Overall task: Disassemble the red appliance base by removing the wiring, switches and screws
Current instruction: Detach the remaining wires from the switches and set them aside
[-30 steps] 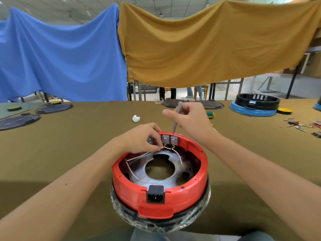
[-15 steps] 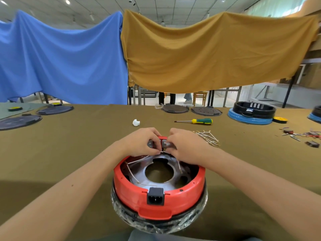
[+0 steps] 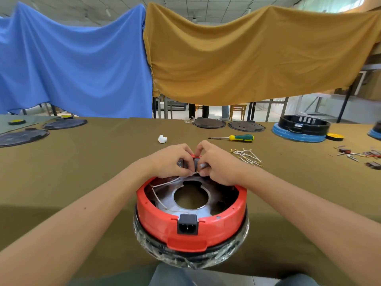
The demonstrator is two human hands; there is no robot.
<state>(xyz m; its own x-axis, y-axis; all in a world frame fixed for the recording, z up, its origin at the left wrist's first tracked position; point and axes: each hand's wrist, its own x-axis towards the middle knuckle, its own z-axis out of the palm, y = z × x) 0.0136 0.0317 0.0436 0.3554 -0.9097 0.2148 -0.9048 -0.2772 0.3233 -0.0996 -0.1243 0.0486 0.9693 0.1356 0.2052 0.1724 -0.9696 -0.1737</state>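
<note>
The red appliance base sits upside down in front of me on a plastic-wrapped black ring, with a black power socket facing me. Inside it lie a metal plate and white wires. Both hands work at the far rim. My left hand grips a grey switch and pinches a white wire end. My right hand grips another grey switch next to it. The switches are mostly hidden by my fingers.
A green-and-yellow screwdriver lies beyond my hands. A pile of loose white wires is at the right, a white plastic piece at the left. Dark round lids, a blue-and-black base and small parts stand farther off on the olive table.
One second ago my right hand held the screwdriver upright at the switches. It now lies on the table, and my right hand has joined the left on the switches.
</note>
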